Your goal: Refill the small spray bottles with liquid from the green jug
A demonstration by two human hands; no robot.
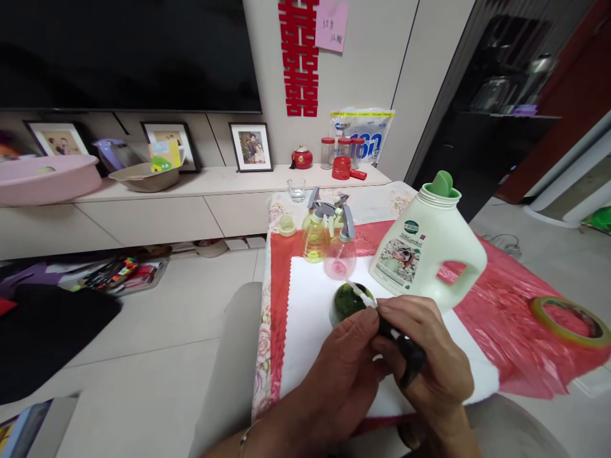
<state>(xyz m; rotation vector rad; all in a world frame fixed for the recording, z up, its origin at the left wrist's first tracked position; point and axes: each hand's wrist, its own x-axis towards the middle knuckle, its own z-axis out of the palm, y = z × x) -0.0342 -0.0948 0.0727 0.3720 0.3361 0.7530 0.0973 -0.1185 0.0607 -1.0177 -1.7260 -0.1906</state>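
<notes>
My right hand (432, 359) is wrapped round a black spray head (409, 357) with a white stem (359, 291) pointing forward and left. My left hand (347, 366) is closed with its thumb and fingers at the front of the same spray head, around the base of the stem. Just beyond the fingertips stands a round dark green bottle (347, 300) on a white cloth (308, 331). Behind it are a clear pink spray bottle (340, 257) and a yellow one (315, 240), both with grey spray heads.
A large pale green jug (424, 245) stands right of the bottles, a green piece in its mouth. A pale cap (287, 224) and a small glass (296, 189) sit at the far left of the table. A tape roll (570, 321) lies on red plastic (515, 305) at right.
</notes>
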